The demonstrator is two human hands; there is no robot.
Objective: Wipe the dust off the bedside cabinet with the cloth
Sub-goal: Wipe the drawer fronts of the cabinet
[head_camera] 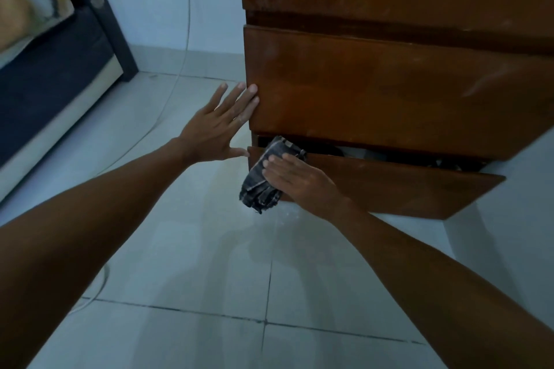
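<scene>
The brown wooden bedside cabinet (389, 84) fills the upper right, with dust streaks on its fronts. Its bottom drawer (404, 186) stands partly pulled out, dark items showing inside. My right hand (296, 178) presses a dark grey striped cloth (263, 180) flat against the left end of that drawer's front. My left hand (220, 126) is spread open, fingertips touching the left edge of the middle drawer, thumb near the bottom drawer's corner.
Pale floor tiles (209, 278) with dark grout lines lie below. A dark bed frame (69, 69) with bedding stands at the left. A thin white cable (183, 48) hangs down the wall and trails across the floor.
</scene>
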